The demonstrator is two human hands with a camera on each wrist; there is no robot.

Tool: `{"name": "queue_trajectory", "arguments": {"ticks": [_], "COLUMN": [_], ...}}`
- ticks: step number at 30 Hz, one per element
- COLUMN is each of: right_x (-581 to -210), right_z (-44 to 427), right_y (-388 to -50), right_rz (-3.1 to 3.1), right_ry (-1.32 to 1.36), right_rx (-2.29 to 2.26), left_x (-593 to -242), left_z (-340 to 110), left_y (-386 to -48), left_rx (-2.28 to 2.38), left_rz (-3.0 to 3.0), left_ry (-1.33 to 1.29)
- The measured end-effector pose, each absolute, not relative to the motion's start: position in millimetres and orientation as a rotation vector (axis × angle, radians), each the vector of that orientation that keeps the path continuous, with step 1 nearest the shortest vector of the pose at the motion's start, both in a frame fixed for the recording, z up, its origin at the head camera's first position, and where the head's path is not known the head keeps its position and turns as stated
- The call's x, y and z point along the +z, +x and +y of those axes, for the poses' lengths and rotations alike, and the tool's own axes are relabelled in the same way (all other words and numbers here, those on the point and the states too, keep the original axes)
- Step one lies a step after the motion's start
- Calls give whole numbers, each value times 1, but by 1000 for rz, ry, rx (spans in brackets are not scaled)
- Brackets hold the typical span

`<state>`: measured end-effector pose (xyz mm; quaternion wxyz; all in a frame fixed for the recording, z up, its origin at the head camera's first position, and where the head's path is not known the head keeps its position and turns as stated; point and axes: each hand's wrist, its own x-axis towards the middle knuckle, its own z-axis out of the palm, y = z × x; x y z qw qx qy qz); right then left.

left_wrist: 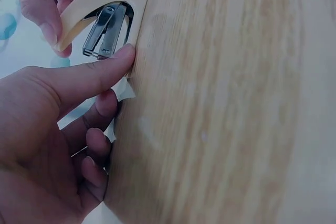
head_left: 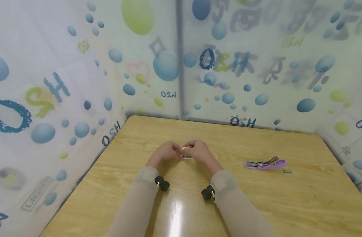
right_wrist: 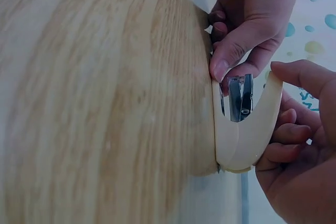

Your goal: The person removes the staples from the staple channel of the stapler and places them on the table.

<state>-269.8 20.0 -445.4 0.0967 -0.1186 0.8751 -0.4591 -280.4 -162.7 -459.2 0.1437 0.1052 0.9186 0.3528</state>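
A cream stapler (right_wrist: 236,142) stands on the wooden table between both hands. Its cover arches over a metal staple channel (left_wrist: 107,30). My left hand (head_left: 167,151) grips the front end of the base, thumb (left_wrist: 100,74) on top and the other fingers curled beside it. The tip of the raised cover is held by my right hand (head_left: 200,152), its index finger (right_wrist: 302,72) on the tip and other fingers curled behind the cover. Fingers hide most of the stapler in the head view.
Right of the hands lies a purple stapler (head_left: 265,166) with its metal parts exposed. Beside it is a small grey strip (head_left: 287,171), apparently staples. Patterned curtains (head_left: 228,82) border the table (head_left: 139,131) at the back and sides.
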Motion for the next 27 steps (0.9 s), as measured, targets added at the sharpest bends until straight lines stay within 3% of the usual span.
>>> {"name": "queue_trajectory", "arguments": {"ticks": [27], "right_x": [-446], "right_z": [18], "right_y": [-263], "right_rz": [2646], "right_ry": [-327], "right_rx": [-1390], "left_x": [-458], "left_z": [-161], "left_y": [-283], "left_rx": [1007], "left_rz": [2647], "left_ry": [208]}}
